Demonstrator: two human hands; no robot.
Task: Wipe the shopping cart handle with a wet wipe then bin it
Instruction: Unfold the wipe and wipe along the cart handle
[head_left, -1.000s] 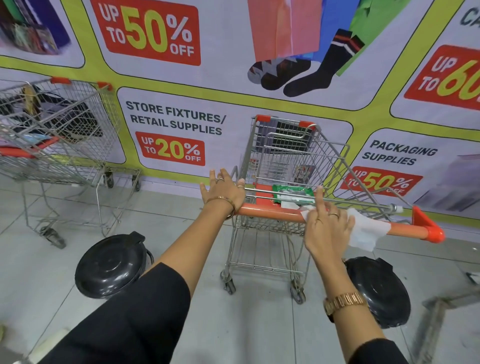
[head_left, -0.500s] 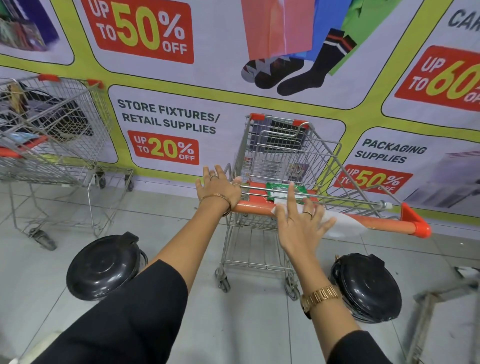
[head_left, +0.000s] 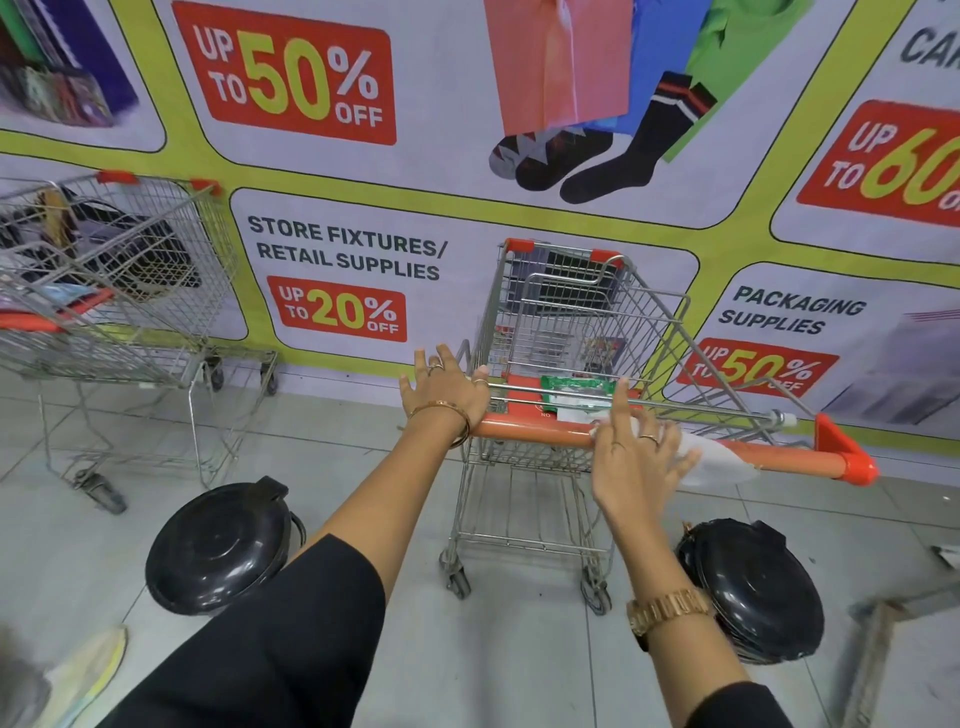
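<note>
The shopping cart (head_left: 582, 312) stands in front of me with its orange handle (head_left: 530, 434) running across the view. My left hand (head_left: 447, 389) rests its palm on the handle's left end, fingers spread and lifted. My right hand (head_left: 634, 457) lies flat on the middle of the handle, fingers splayed, pressing the white wet wipe (head_left: 719, 462) against the bar. The wipe drapes over the handle just right of that hand. Two black lidded bins sit on the floor, one on the left (head_left: 218, 545) and one on the right (head_left: 753, 587), below my right wrist.
A green wipes pack (head_left: 571, 387) lies in the cart's child seat behind the handle. A second cart (head_left: 104, 291) with items stands at the left against the banner wall. A shoe (head_left: 88, 670) shows at the bottom left, and a metal frame (head_left: 883, 623) at the right.
My right hand has slid left along the handle with the wipe, from near the right end toward the middle, and its fingers have spread. My left hand stays put.
</note>
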